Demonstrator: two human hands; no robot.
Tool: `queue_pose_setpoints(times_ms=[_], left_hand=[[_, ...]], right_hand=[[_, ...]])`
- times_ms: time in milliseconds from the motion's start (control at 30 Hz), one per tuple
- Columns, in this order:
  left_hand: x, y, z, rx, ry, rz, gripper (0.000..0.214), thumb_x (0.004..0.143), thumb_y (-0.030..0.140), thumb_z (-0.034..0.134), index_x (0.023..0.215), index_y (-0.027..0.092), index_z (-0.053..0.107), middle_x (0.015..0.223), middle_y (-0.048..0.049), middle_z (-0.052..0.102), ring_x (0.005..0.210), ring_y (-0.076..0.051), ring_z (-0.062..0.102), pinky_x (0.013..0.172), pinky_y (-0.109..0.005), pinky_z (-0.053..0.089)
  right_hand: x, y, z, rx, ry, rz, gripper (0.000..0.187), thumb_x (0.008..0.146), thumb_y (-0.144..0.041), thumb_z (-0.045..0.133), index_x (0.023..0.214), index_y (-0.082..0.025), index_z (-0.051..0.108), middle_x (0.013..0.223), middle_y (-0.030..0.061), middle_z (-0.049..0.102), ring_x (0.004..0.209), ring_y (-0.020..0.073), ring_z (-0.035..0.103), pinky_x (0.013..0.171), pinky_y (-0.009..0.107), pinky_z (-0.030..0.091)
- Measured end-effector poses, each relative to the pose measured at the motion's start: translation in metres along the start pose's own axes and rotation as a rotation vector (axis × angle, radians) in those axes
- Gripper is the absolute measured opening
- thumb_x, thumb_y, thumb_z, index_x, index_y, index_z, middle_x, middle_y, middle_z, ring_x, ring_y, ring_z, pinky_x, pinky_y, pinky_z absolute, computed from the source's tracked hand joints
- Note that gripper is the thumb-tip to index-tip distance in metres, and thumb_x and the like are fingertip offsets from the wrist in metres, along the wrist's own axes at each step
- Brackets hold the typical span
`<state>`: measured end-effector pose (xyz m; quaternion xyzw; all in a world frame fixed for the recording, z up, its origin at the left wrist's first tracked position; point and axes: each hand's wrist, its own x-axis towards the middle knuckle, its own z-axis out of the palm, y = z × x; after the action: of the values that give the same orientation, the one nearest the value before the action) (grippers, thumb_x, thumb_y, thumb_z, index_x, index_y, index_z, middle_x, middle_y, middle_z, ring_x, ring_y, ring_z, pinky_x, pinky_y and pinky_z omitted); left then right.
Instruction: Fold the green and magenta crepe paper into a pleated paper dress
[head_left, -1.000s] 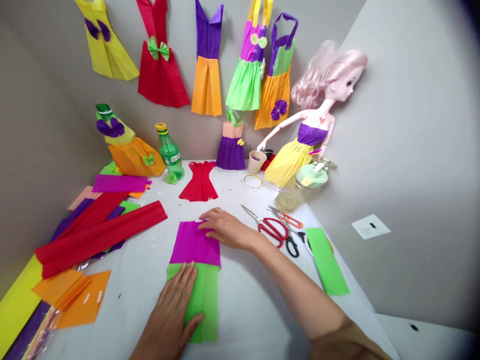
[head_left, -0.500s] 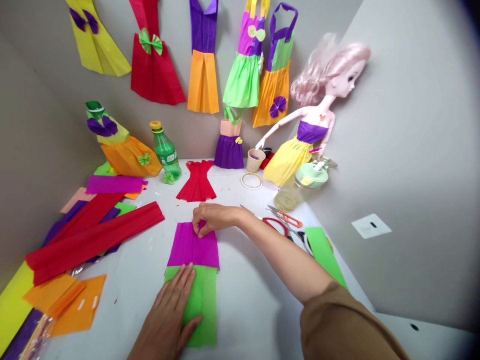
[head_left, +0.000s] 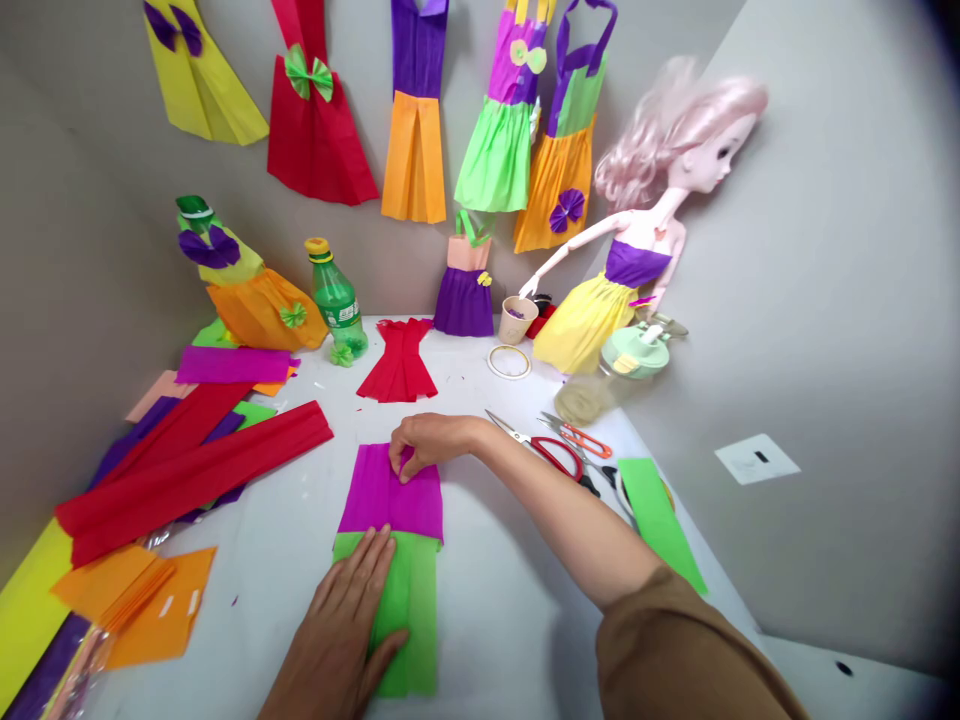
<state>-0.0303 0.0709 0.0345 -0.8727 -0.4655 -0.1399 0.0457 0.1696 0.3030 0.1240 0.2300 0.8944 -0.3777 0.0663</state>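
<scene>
On the white table in front of me, a magenta crepe paper piece [head_left: 367,497] meets a pleated green crepe paper piece [head_left: 420,600] at its lower edge. My left hand [head_left: 341,610] lies flat on the green paper, fingers stretched out, with its fingertips at the seam between the two colours. At the upper middle of the magenta paper, my right hand [head_left: 429,440] is closed in a pinch on it; the exact spot between thumb and forefinger is partly hidden. Just beyond that hand lies a small red paper dress [head_left: 401,365].
Folded crepe strips, including a long red one [head_left: 195,485], crowd the left. Red-handled scissors [head_left: 555,455], an orange cutter [head_left: 586,440] and a green strip [head_left: 660,525] lie right. Behind stand a green bottle [head_left: 337,305], tape roll [head_left: 510,361], paper cup [head_left: 517,318] and doll [head_left: 637,260].
The view has shifted slightly, so most things sit a little farther right. Both hands keep nearly the same places on the paper, the left flat and the right pinching.
</scene>
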Motion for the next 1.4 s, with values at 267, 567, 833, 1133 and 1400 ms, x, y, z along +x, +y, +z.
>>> queue_pose_setpoints(times_ms=[267, 567, 833, 1133, 1400], left_hand=[[0.003, 0.001, -0.002, 0.025, 0.016, 0.024, 0.071, 0.105, 0.051, 0.034, 0.162, 0.013, 0.014, 0.154, -0.0126, 0.050, 0.137, -0.027, 0.047, 0.108, -0.037, 0.034], [0.003, 0.001, -0.003, 0.035, -0.033, 0.045, 0.069, 0.104, 0.046, 0.039, 0.162, 0.015, 0.018, 0.155, -0.0071, 0.050, 0.141, -0.027, 0.040, 0.109, -0.039, 0.030], [0.004, 0.002, -0.005, 0.029, -0.046, 0.043, 0.070, 0.103, 0.043, 0.042, 0.162, 0.019, 0.015, 0.156, -0.0038, 0.048, 0.142, -0.028, 0.038, 0.107, -0.041, 0.032], [0.010, 0.003, -0.008, 0.006, -0.031, 0.033, 0.070, 0.104, 0.046, 0.040, 0.163, 0.019, 0.013, 0.155, -0.0054, 0.050, 0.139, -0.028, 0.043, 0.106, -0.041, 0.032], [0.011, 0.005, -0.009, -0.028, -0.021, 0.011, 0.070, 0.103, 0.047, 0.043, 0.162, 0.020, 0.016, 0.153, -0.0053, 0.053, 0.135, -0.027, 0.047, 0.105, -0.040, 0.035]], right_hand=[[0.004, 0.001, 0.006, 0.014, 0.061, -0.013, 0.010, 0.088, -0.012, 0.070, 0.094, -0.015, 0.077, 0.086, -0.0003, 0.073, 0.076, 0.0115, 0.060, 0.069, 0.021, 0.038], [0.003, 0.000, 0.015, -0.011, 0.143, 0.017, 0.004, 0.088, -0.016, 0.072, 0.085, -0.015, 0.074, 0.081, -0.0004, 0.070, 0.076, 0.0127, 0.057, 0.067, 0.022, 0.035], [0.000, 0.000, 0.025, -0.056, 0.260, 0.025, 0.005, 0.090, -0.021, 0.073, 0.086, -0.019, 0.073, 0.083, 0.0004, 0.068, 0.083, 0.0160, 0.056, 0.069, 0.024, 0.034], [-0.007, -0.009, 0.033, -0.140, 0.443, 0.049, 0.014, 0.091, -0.030, 0.075, 0.095, -0.017, 0.070, 0.095, 0.0051, 0.065, 0.095, 0.0199, 0.054, 0.083, 0.030, 0.037], [-0.085, -0.059, 0.060, -0.137, 0.730, 0.158, 0.012, 0.097, -0.019, 0.062, 0.109, -0.018, 0.062, 0.106, 0.0068, 0.062, 0.099, 0.0206, 0.055, 0.090, 0.033, 0.044]])
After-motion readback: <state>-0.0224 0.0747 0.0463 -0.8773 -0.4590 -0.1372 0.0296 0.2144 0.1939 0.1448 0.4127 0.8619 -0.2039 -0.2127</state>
